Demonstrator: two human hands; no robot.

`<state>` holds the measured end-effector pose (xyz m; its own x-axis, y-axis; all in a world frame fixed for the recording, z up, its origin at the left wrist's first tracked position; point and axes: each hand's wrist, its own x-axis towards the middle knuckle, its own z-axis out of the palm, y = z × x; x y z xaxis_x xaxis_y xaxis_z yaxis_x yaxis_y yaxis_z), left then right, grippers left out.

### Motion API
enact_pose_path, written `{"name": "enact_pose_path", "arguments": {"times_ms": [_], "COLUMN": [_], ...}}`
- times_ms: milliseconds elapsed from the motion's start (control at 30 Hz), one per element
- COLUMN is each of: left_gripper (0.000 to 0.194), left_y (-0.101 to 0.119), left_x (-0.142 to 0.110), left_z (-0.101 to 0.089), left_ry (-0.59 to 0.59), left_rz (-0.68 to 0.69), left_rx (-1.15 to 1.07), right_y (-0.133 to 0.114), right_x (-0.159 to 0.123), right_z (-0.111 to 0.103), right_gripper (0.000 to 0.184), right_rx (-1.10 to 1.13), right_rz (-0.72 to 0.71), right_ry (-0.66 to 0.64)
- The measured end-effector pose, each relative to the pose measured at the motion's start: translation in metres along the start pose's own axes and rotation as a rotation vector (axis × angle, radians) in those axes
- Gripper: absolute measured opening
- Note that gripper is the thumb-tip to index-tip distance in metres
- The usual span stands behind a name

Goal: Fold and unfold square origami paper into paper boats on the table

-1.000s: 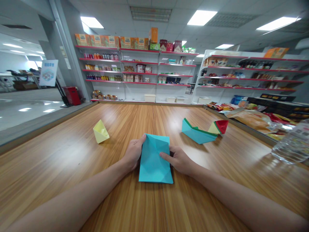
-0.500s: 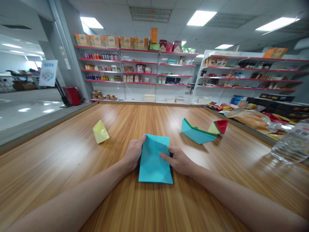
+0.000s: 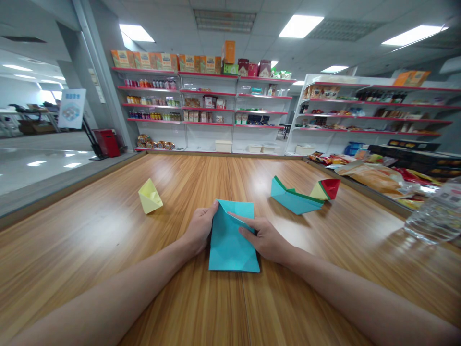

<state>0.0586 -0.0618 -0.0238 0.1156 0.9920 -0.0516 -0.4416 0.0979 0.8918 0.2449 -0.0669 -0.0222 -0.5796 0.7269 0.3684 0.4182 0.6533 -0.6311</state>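
Observation:
A teal sheet of folded paper (image 3: 230,242) lies on the wooden table (image 3: 108,250) right in front of me. My left hand (image 3: 199,230) grips its left edge, thumb up at the top left corner. On the right side, my right hand (image 3: 264,238) pinches a flap of the paper, fingers lying over it.
A folded yellow paper boat (image 3: 150,196) sits to the left. A teal and green paper boat (image 3: 293,198) and a red and yellow one (image 3: 327,189) sit to the right. Snack packets (image 3: 374,175) and a plastic bottle (image 3: 435,216) line the right edge. Store shelves (image 3: 201,108) stand behind.
My right hand has moved up and drawn the paper's top right flap inward, making a new diagonal fold line. The left hand has stayed put.

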Motion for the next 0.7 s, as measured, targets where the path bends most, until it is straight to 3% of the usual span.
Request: {"name": "enact_pose_path", "arguments": {"times_ms": [233, 467, 700], "left_gripper": [0.032, 0.027, 0.035], "left_y": [0.0005, -0.0018, 0.0007], "left_x": [-0.0024, 0.0, 0.0032], "left_z": [-0.0014, -0.0051, -0.0044], "left_ry": [-0.174, -0.099, -0.08], "left_rz": [0.007, 0.026, 0.002], "left_rx": [0.041, 0.082, 0.008], "right_y": [0.001, -0.0054, -0.008], "right_x": [-0.0004, -0.0024, -0.0011], "right_z": [0.0006, -0.0067, -0.0035], "right_gripper": [0.053, 0.045, 0.025], "right_rx": [-0.178, -0.057, 0.199], "right_rz": [-0.106, -0.107, 0.06], "right_ry": [0.053, -0.048, -0.116]}}
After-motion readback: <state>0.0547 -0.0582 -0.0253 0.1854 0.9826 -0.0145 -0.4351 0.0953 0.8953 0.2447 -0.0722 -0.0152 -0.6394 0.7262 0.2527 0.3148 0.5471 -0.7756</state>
